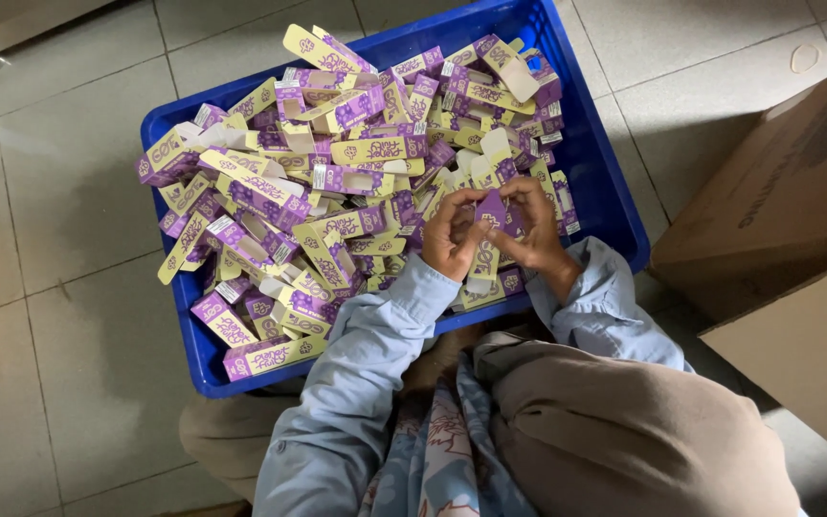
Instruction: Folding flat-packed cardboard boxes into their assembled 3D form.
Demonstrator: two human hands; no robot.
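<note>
left hand [452, 233]: fingers curled, pinching purple carton [492, 222] from left
right hand [534, 222]: fingers bent, clamped on same carton
carton: over blue crate [607, 182], above carton pile [308, 201]

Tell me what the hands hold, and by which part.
Both hands, left and right, hold one purple carton by its upper end, above the blue crate.

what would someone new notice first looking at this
The big blue crate on the tiled floor at the centre, heaped with purple and yellow folded cartons. At its near edge, the left hand and right hand hold one purple carton between them. A large brown cardboard box stands to the right.
</note>
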